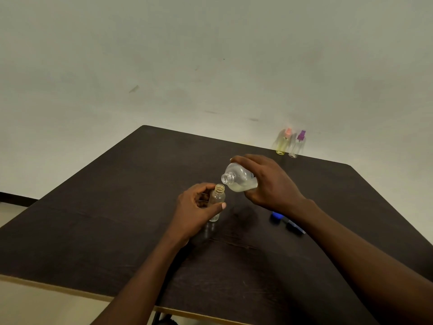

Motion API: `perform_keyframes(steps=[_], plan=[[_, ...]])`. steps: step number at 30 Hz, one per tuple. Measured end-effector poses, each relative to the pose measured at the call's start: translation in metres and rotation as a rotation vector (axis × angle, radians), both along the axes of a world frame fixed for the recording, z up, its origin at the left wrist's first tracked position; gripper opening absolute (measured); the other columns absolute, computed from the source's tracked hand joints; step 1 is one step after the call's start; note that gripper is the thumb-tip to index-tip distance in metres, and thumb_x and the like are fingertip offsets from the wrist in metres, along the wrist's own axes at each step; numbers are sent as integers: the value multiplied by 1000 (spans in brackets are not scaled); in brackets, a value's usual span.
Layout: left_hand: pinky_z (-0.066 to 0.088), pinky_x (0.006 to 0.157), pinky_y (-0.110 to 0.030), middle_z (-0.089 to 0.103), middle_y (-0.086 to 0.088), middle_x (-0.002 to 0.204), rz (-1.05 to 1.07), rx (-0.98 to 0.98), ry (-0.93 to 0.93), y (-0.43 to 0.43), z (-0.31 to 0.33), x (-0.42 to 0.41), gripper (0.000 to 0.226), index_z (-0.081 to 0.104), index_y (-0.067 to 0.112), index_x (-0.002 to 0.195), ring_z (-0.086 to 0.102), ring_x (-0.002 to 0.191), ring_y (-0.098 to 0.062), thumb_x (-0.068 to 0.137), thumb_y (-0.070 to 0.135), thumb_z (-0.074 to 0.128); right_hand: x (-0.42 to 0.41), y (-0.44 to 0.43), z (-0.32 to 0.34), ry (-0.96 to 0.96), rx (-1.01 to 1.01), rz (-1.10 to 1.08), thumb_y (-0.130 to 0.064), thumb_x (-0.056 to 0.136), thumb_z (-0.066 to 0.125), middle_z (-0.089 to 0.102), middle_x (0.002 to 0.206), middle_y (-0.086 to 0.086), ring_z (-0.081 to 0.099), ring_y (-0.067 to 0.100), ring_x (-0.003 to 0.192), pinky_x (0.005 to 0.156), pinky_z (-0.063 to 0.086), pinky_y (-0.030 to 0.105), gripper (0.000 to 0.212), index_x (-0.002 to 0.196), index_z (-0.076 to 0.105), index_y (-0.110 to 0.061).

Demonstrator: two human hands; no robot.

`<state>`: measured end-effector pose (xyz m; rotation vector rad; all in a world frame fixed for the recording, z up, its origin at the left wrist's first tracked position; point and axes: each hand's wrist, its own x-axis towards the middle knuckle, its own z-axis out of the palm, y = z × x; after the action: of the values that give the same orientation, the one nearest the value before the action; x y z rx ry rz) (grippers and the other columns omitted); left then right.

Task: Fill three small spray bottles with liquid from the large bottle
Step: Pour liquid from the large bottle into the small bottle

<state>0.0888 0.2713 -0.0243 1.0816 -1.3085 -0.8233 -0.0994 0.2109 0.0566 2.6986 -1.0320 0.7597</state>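
Your left hand (199, 207) is wrapped around the small open bottle (217, 202), thumb in front and fingers behind, keeping it upright on the dark table (117, 219) so its threaded mouth faces up. Your right hand (269, 184) is clamped over the large bottle (239, 178), tipped on its side with its uncapped neck just above and beside the small bottle's mouth; that tilt brings the pale liquid toward the neck, though no stream shows yet. By my reading, you are lining up the pour.

To the right of the small bottle, close behind your right wrist, lie a blue cap (276, 216) and a dark spray top (294, 227), apparently set aside to free both openings. Far beyond the small bottle, at the table's back edge, stand the yellowish bottle with an orange sprayer (282, 143) and the clear bottle with a purple sprayer (296, 145), side by side, out of the way.
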Motion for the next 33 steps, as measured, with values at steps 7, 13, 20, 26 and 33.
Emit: perform_keyframes(steps=[7, 13, 20, 26, 33], plan=[[58, 84, -33, 72, 0, 99, 4, -3, -2, -1, 0, 0, 37, 70, 16, 107, 69, 90, -13, 74, 7, 81, 0, -3, 1, 27, -15, -5, -24, 74, 71, 62, 114, -6, 58, 16, 103, 86, 49, 37, 57, 127, 52, -26], [58, 84, -33, 72, 0, 98, 6, -11, -3, -1, 1, 0, 36, 71, 16, 106, 70, 91, -15, 73, 7, 81, -1, -2, 1, 41, -43, -9, -25, 75, 72, 63, 115, -6, 58, 16, 103, 86, 49, 35, 56, 128, 53, -25], [58, 85, -32, 72, 1, 98, 5, -10, -4, -1, 0, 0, 36, 71, 17, 107, 69, 91, -12, 73, 7, 81, -1, -1, 2, 40, -51, -5, -24, 76, 70, 63, 111, -6, 59, 16, 100, 85, 48, 35, 53, 126, 54, -25], [58, 85, -34, 73, -1, 98, 9, -9, 13, -1, 0, -1, 37, 71, 14, 107, 70, 91, -15, 73, 5, 82, -1, -5, 3, 46, -59, -12, -24, 75, 70, 62, 112, -8, 59, 15, 101, 85, 47, 35, 54, 127, 54, -26], [58, 86, -34, 73, 1, 99, 8, -5, 4, 0, 0, 0, 37, 71, 15, 107, 69, 91, -13, 73, 7, 82, -2, -7, 5, 54, -68, -13, -26, 76, 68, 62, 109, -8, 59, 15, 97, 83, 48, 35, 51, 125, 53, -28]])
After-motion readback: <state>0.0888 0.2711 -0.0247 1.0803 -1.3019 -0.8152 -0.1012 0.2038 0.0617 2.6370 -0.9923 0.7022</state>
